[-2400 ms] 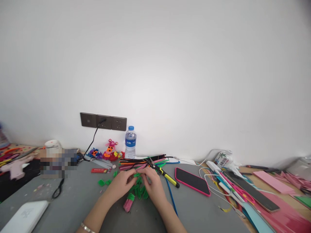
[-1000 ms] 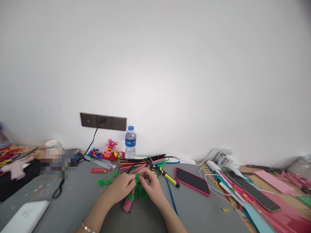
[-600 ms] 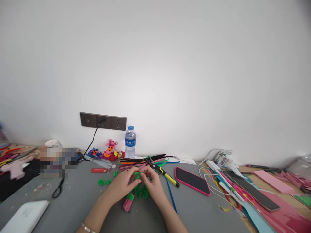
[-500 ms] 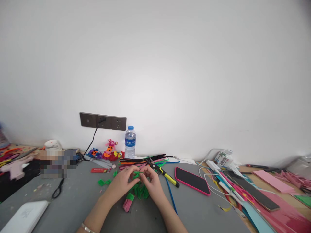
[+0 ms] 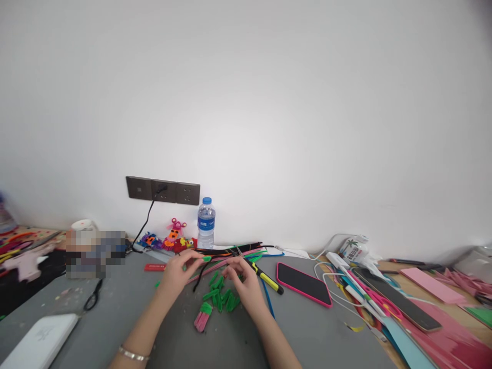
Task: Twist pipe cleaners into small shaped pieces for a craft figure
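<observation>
My left hand pinches a small folded piece of green pipe cleaner between thumb and forefinger. To its right, my right hand is loosely curled with its fingers apart and nothing visible in them. Below and between the hands lies a loose heap of folded green pipe cleaner pieces. A pink bundle with a green top lies just nearer to me. Behind the right hand is a yellow-and-black handled tool with metal tips, seemingly pliers. Long pipe cleaners in several colours lie beyond the hands.
A water bottle stands against the wall beside small fuzzy figures. A pink-cased phone lies at right, near white cables and craft sheets. A white box-like device sits at front left on the grey mat.
My hands have moved apart; the left went left and up with one green piece. The green heap shows more fully, and a black pipe cleaner is now visible beside the left hand.
</observation>
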The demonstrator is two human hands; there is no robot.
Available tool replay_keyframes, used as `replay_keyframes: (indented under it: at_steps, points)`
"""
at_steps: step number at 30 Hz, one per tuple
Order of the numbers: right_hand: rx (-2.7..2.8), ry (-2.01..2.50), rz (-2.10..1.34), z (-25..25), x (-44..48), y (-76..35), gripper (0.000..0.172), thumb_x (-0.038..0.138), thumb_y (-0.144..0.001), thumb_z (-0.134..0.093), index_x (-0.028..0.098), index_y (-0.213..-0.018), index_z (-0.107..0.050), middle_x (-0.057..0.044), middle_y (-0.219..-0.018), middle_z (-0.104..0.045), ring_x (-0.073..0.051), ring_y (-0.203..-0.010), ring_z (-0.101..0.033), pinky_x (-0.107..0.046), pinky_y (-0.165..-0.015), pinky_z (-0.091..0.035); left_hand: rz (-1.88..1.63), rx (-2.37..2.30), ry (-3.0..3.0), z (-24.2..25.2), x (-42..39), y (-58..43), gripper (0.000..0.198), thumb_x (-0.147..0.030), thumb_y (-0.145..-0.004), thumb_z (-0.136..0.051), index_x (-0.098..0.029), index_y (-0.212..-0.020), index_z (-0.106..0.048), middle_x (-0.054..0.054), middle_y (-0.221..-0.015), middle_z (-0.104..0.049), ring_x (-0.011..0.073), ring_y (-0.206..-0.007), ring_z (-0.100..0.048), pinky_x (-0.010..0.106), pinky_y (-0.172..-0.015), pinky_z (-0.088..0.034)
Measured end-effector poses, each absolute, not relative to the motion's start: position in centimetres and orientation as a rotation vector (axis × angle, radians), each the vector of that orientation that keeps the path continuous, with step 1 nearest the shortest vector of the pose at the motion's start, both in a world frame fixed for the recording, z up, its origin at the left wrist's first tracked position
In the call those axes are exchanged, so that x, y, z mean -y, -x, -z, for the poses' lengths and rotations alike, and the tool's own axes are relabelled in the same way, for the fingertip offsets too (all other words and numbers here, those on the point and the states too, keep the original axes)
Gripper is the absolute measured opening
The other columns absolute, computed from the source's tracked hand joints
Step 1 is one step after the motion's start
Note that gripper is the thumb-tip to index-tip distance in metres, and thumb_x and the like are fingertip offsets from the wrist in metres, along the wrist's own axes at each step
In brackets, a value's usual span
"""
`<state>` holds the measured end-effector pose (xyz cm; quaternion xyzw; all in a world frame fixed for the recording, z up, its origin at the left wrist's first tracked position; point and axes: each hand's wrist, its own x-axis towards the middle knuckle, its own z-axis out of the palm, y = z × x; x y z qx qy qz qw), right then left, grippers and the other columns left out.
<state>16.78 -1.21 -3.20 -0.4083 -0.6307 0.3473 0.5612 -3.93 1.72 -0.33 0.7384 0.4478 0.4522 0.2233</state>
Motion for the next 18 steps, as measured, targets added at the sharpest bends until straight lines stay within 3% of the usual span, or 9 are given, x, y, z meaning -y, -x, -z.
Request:
replay_keyframes:
  at_steps: [6, 11, 18]
  points:
    - [1.846, 1.120, -0.570, 2.8, 1.7, -17.2, 0.015, 0.015, -0.084, -0.055, 0.022, -0.094, -0.062, -0.003, -0.085, -0.067, -0.021, -0.079, -0.060, -0.033, -0.075, -0.046, -1.496, -1.331, -1.623, 0.1, -2.5, 5.9, 0.029, -0.045, -0.074, -0.063, -0.018, -0.085, -0.068, 0.005, -0.077, -0.072, 0.0216, -0.070, -0.066, 0.026, -0.057, -0.050]
    - [2.120, 1.117, -0.491, 3.1, 2.3, -16.4, 0.026, 0.012, -0.071, -0.073, 0.026, -0.092, -0.066, -0.003, -0.102, -0.065, -0.024, -0.095, -0.056, -0.037, -0.084, -0.043, -1.707, -1.261, -1.219, 0.4, -3.1, 6.5, 0.041, -0.050, -0.066, -0.071, -0.016, -0.089, -0.070, 0.006, -0.076, -0.071, 0.0217, -0.072, -0.066, 0.029, -0.064, -0.054]
    - [2.112, 1.119, -0.529, 3.6, 2.2, -16.3, 0.017, 0.010, -0.074, -0.070, 0.026, -0.080, -0.069, -0.002, -0.097, -0.066, -0.023, -0.094, -0.059, -0.038, -0.087, -0.042, -1.874, -1.138, -0.992, 0.4, -4.0, 8.5, 0.036, -0.043, -0.062, -0.076, -0.017, -0.086, -0.070, 0.001, -0.069, -0.068, 0.0162, -0.067, -0.063, 0.029, -0.068, -0.053]
